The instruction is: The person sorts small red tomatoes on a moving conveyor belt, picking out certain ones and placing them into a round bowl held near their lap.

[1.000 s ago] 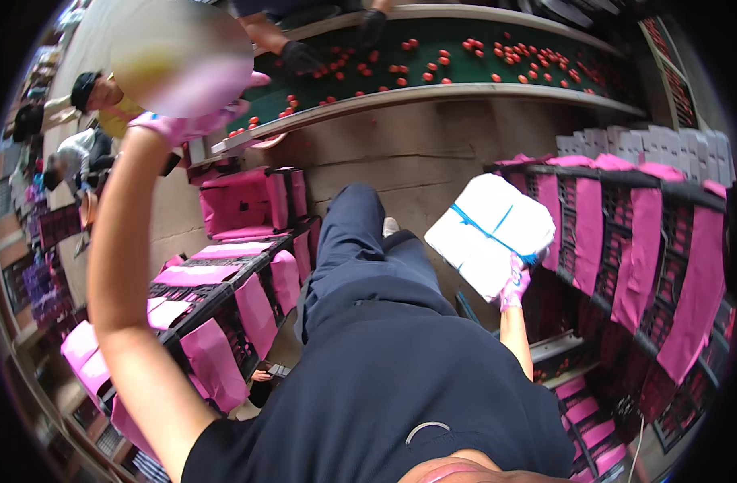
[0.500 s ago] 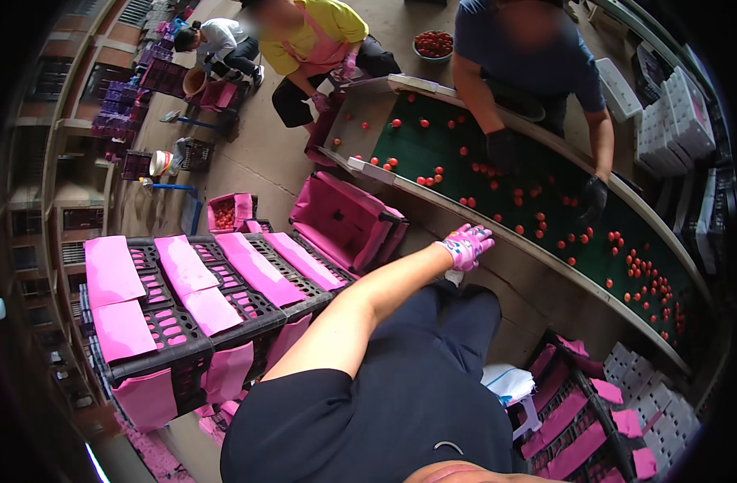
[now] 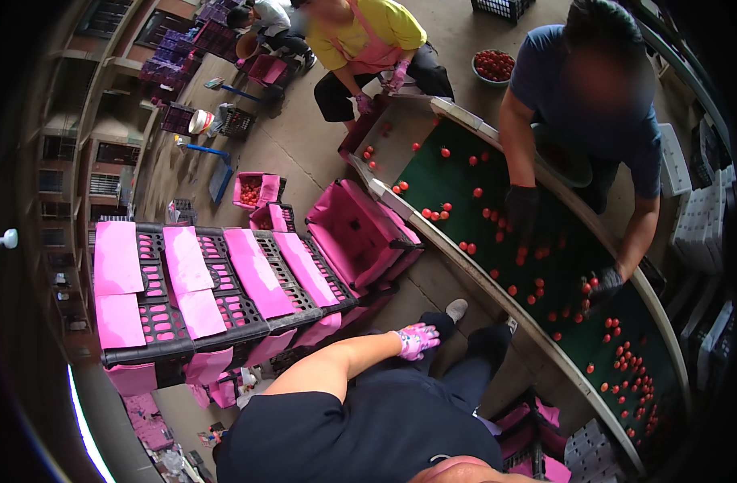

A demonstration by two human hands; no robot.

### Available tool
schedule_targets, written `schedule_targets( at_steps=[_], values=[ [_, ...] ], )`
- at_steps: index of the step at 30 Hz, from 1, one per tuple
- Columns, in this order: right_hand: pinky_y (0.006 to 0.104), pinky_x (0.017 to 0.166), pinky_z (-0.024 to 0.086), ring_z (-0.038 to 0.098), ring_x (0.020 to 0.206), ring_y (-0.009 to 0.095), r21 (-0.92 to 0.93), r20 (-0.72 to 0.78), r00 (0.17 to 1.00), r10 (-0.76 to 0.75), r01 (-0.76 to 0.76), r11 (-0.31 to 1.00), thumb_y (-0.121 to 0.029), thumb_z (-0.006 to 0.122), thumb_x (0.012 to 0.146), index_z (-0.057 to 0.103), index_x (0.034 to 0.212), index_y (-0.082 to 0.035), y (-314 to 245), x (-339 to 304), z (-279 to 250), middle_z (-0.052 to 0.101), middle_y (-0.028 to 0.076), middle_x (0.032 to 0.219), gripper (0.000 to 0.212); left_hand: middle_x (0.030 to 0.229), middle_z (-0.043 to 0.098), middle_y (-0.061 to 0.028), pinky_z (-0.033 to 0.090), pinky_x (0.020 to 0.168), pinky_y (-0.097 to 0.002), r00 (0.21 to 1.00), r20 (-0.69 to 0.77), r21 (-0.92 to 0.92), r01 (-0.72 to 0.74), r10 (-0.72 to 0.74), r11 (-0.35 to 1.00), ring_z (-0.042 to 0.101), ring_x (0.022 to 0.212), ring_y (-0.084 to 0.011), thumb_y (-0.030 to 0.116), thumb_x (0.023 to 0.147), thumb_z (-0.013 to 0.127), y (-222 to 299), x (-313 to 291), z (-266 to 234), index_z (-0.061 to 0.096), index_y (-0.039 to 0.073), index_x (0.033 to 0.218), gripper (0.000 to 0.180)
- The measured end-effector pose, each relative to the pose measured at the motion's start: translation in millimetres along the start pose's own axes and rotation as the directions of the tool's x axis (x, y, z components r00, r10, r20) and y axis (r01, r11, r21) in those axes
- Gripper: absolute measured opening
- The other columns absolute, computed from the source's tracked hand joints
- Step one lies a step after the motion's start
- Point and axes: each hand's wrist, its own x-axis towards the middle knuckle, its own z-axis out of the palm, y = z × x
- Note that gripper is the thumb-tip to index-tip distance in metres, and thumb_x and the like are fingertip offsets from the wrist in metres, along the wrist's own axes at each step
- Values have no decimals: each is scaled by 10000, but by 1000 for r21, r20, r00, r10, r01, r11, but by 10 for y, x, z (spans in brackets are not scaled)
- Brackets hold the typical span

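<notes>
My left hand [image 3: 417, 340], in a pink patterned glove, rests on my dark-trousered knee with its fingers stretched out. It holds nothing. My right hand is out of the picture. Beyond the knee runs a long green sorting belt [image 3: 433, 171] with pale side rails. Many red cherry tomatoes [image 3: 625, 362] lie on it, bunched thickest toward its near right end. A co-worker's dark-gloved hands [image 3: 523, 208] reach over the belt from the far side, one of them among tomatoes at the right. Nearest to my left arm stands a large pink-lined crate [image 3: 344, 225], tipped toward me.
Black crates with pink liners [image 3: 257, 266] are stacked at my left. Two small lined boxes of tomatoes [image 3: 256, 190] sit behind them. A bowl of tomatoes [image 3: 493, 67] stands beyond the belt. A person in yellow [image 3: 376, 36] sits at its far end. White crates [image 3: 706, 217] are stacked at the right.
My left hand has drawn back from beside the belt's rail down onto my knee. The view has shifted. The co-worker's right-hand glove now lies close to a few tomatoes.
</notes>
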Motion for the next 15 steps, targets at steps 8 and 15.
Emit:
schedule_targets(
  at_steps=[8,15],
  values=[
    [369,851,508,635,997,262,-124,-82,724,-685,675,728,-195,748,776,494,1233,27,-3929,712,-1405,627,168,1082,568,1274,587,-122,468,994,-474,879,315,-257,442,-358,859,599,1153,-355,325,901,640,412,-155,157,632,88,1224,401],
    [363,852,508,637,994,266,-95,34,502,-864,862,498,-202,731,794,509,1224,22,-5777,-151,-1292,633,167,1077,533,1286,581,-118,451,1014,-460,844,326,-398,532,-427,747,604,1140,-362,384,919,619,722,-123,338,634,89,1217,419]
  ],
)
